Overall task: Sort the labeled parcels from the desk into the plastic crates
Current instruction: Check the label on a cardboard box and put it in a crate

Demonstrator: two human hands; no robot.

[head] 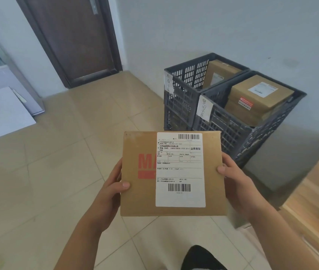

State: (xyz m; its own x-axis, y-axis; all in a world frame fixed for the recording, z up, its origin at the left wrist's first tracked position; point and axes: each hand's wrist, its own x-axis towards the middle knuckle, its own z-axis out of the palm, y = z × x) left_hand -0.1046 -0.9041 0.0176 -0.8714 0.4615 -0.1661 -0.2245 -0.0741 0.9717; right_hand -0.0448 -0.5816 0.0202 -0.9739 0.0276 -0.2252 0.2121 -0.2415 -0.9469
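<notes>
Brown flat cardboard parcel (172, 173) with white label sits pinched between left hand (112, 189) and right hand (234, 178), thumbs on top, dark slatted plastic crates (230, 129) ahead to its right.

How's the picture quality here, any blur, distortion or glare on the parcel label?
Head view: wide-angle bending bows the door and walls; the parcel, held by the left hand and right hand, is fairly sharp, its label free of glare though small print is unreadable; crates softer; lighting even, shadows faint.
</notes>
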